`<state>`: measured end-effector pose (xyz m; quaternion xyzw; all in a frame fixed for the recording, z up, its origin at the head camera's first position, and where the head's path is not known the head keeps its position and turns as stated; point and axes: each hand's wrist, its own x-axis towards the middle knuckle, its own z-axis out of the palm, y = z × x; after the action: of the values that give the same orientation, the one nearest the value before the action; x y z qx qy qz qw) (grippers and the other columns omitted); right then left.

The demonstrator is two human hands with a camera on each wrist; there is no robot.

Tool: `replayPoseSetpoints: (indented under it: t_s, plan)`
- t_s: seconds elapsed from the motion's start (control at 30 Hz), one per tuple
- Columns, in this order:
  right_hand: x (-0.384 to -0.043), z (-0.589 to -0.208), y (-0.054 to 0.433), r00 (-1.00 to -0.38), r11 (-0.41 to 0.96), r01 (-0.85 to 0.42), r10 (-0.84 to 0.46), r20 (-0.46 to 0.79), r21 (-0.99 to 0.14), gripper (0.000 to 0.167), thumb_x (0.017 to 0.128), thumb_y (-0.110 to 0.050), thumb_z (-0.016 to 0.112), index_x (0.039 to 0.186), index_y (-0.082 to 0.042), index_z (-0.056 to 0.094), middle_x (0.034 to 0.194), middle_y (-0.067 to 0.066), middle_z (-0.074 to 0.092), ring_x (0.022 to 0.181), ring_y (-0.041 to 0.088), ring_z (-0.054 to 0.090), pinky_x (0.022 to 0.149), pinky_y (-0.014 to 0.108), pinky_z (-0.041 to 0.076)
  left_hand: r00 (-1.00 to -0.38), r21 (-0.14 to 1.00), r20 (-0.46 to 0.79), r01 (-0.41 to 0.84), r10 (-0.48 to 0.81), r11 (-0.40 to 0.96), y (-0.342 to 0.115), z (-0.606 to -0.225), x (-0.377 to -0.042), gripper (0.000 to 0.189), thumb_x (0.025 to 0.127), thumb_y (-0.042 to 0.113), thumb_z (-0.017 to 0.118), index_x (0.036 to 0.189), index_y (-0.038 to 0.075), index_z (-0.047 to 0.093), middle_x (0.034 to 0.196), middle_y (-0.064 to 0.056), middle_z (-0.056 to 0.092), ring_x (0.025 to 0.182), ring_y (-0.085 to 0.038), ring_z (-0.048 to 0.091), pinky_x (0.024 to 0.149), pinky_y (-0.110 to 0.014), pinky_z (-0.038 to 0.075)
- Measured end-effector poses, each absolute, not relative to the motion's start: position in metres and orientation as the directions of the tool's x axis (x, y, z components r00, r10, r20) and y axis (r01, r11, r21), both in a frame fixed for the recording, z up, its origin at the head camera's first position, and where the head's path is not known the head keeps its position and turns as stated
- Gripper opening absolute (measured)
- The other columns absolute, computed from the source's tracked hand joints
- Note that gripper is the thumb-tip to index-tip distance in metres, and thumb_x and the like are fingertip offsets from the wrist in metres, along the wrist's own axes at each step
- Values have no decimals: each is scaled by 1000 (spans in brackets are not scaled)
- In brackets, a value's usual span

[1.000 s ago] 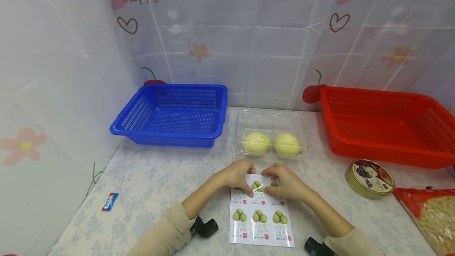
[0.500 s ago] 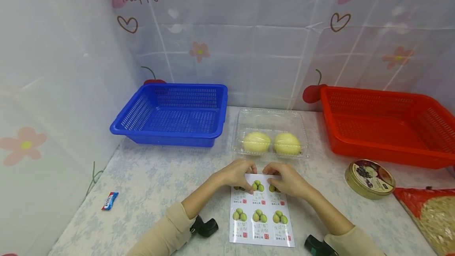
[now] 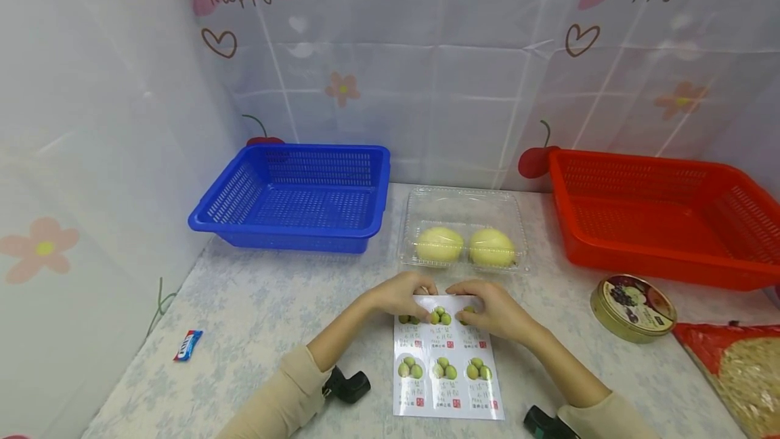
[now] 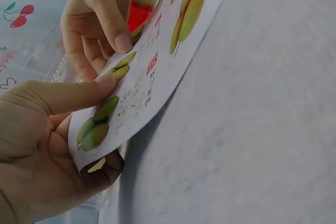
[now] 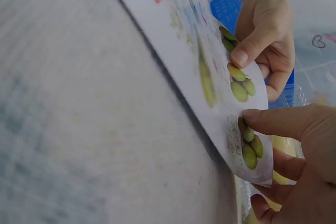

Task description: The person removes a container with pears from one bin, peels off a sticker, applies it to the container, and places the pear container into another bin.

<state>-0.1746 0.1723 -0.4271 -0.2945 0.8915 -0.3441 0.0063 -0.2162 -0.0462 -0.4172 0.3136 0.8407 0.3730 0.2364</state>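
Note:
A glossy sheet of pear stickers point(image 3: 447, 385) lies on the table, its far edge lifted and bent up. My left hand point(image 3: 402, 295) pinches that edge near the left corner, thumb on the printed face and fingers behind, as the left wrist view shows. Near the right corner my right hand point(image 3: 495, 310) pinches the same edge, thumb on top point(image 5: 273, 121) and fingers underneath. Just beyond both hands sits a clear plastic clamshell box point(image 3: 463, 205) with two pale yellow-green round fruits point(image 3: 440, 244) inside.
At the back left stands a blue plastic basket point(image 3: 286, 239), at the back right a red one point(image 3: 670, 264). A round tin point(image 3: 634, 307) and a red-edged bag point(image 3: 749, 371) lie on the right. A small blue-and-red packet point(image 3: 188, 345) lies far left.
The right hand has shifted its hold along the far edge, and both thumbs now lie on the sheet. The far edge has risen slightly; a white glint on the sheet is gone.

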Motion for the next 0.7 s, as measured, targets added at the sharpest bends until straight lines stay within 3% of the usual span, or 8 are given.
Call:
replayPoseSetpoints:
  t_s: [0.3,0.47,0.7]
  plan:
    - [-173,-427,173,-810,592,-550,-551,203,-589,37,80,-12,73,116,-2,66,103,5,67,93,20,60,79,35,50,-659,834,-174,296,732,465,-50,-416,-220,26,74,1,75,99,-1,66,76,-7,70,56,-6,56,52,-19,47]
    - [-170,-430,171,-798,613,-571,-570,194,-546,44,81,-18,73,119,2,63,100,4,60,85,13,52,70,27,46,-645,863,-169,269,745,429,-51,-419,-222,26,75,-2,74,100,-2,66,75,-8,70,54,-7,56,50,-18,46]
    - [-165,-429,163,-813,679,-578,-524,253,-453,40,77,-16,77,113,-1,68,92,-3,54,82,11,43,72,30,38,-638,875,-148,272,756,401,-52,-420,-223,25,76,-2,72,100,-3,65,80,-10,71,59,-5,58,55,-18,47]
